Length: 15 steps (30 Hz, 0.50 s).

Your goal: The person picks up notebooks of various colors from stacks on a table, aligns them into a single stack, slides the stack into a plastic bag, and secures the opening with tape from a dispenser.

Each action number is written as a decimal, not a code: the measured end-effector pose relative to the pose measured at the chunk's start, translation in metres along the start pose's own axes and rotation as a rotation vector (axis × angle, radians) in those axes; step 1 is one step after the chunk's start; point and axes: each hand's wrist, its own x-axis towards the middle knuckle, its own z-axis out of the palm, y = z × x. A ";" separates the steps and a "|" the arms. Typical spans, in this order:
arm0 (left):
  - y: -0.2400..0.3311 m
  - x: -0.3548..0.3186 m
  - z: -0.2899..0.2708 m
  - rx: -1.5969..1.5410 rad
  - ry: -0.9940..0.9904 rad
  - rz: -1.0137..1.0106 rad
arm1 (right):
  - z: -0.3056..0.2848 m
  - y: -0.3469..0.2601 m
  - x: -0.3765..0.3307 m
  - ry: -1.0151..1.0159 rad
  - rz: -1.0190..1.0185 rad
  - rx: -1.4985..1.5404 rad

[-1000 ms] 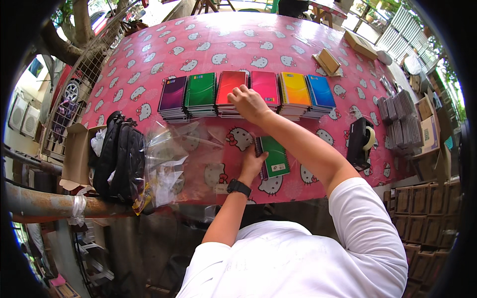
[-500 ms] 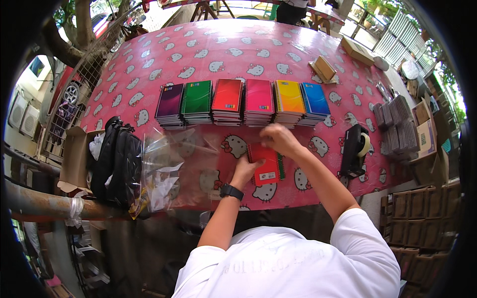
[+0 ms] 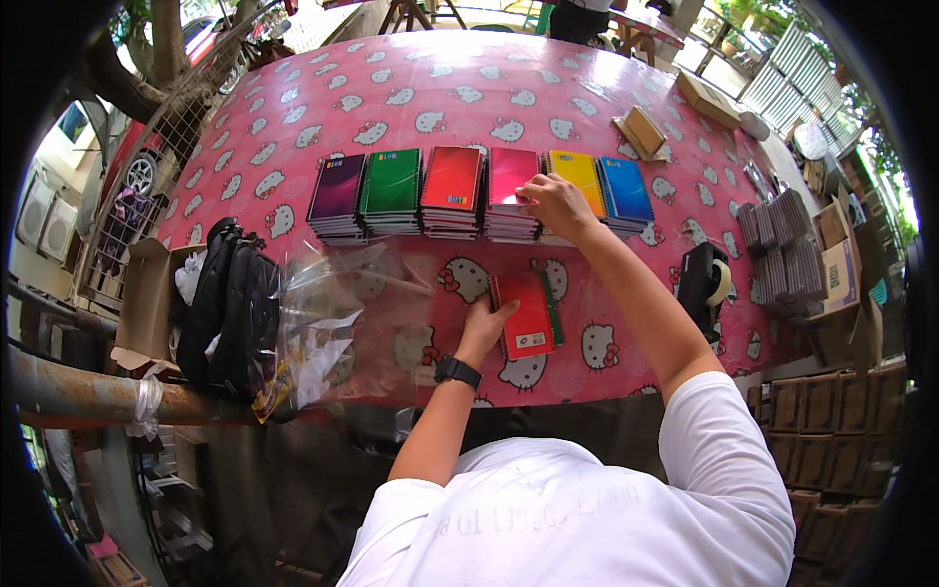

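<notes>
My left hand (image 3: pixel 481 328) grips a red spiral notebook (image 3: pixel 524 311) by its left side, thumb on the cover. A green-edged notebook (image 3: pixel 557 315) shows beneath it at the right. My right hand (image 3: pixel 556 203) reaches to a row of notebook stacks, its fingers closed on the lower right edge of the top pink notebook (image 3: pixel 513 176). Left of that stack stand stacks of red (image 3: pixel 453 178), green (image 3: pixel 390 182) and dark purple notebooks (image 3: pixel 336 188). To its right are yellow (image 3: pixel 577 176) and blue stacks (image 3: pixel 625 190), the yellow one partly behind my right hand.
Clear plastic bags (image 3: pixel 337 333) and a black bag (image 3: pixel 235 313) lie at the left beside an open carton (image 3: pixel 147 303). At the right stand a black tape dispenser (image 3: pixel 699 289) and bundled grey stacks (image 3: pixel 780 245). A small brown box (image 3: pixel 642 132) sits farther back on the pink tablecloth (image 3: pixel 421 88).
My right hand has moved up and away from the red notebook to the pink stack, where its fingers now close on the top notebook's edge. My left hand still holds the red notebook.
</notes>
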 end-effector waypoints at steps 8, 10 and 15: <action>0.003 0.001 -0.005 0.023 0.011 -0.029 | 0.008 -0.048 -0.017 0.067 -0.078 -0.206; -0.001 0.004 -0.002 -0.037 -0.023 -0.017 | 0.010 -0.054 -0.024 0.166 -0.069 -0.269; 0.000 0.007 0.003 0.102 -0.043 -0.048 | -0.019 -0.037 -0.024 0.265 -0.048 -0.107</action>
